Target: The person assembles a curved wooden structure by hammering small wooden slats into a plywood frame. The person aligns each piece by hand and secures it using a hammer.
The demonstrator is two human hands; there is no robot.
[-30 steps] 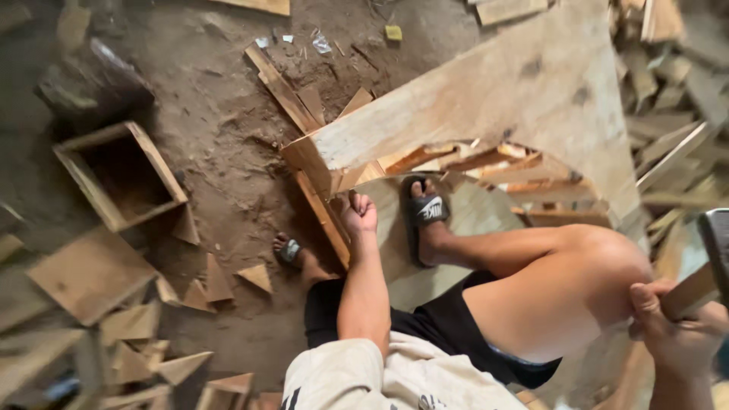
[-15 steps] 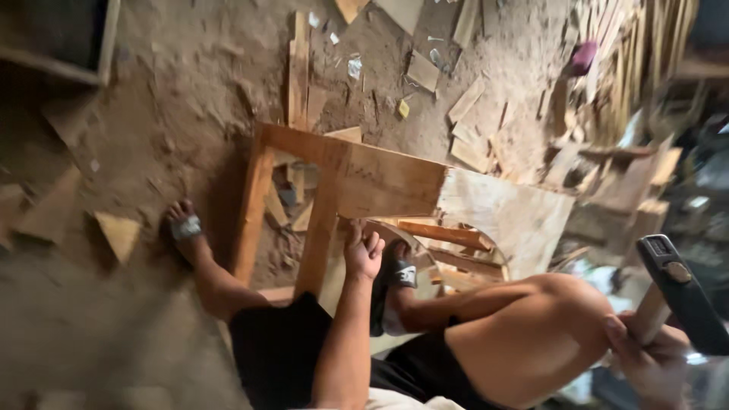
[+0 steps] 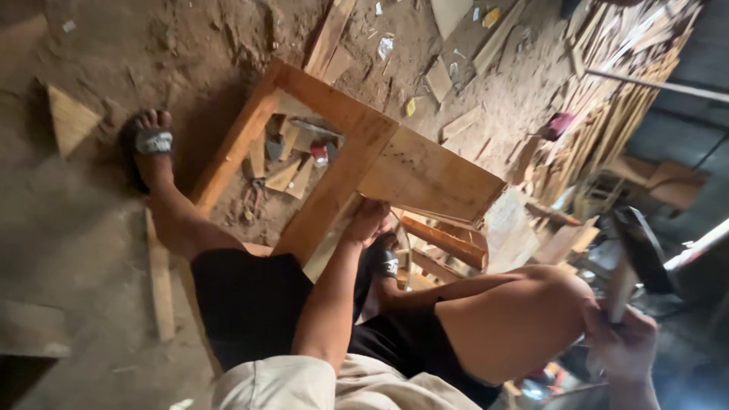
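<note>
Open-sided wooden box frame (image 3: 357, 152), pale, rough-sawn, tilted.

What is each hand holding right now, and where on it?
The right hand grips a hammer low on its wooden handle, head raised. The left hand grips the lower edge of the wooden frame beside its plywood panel.
</note>
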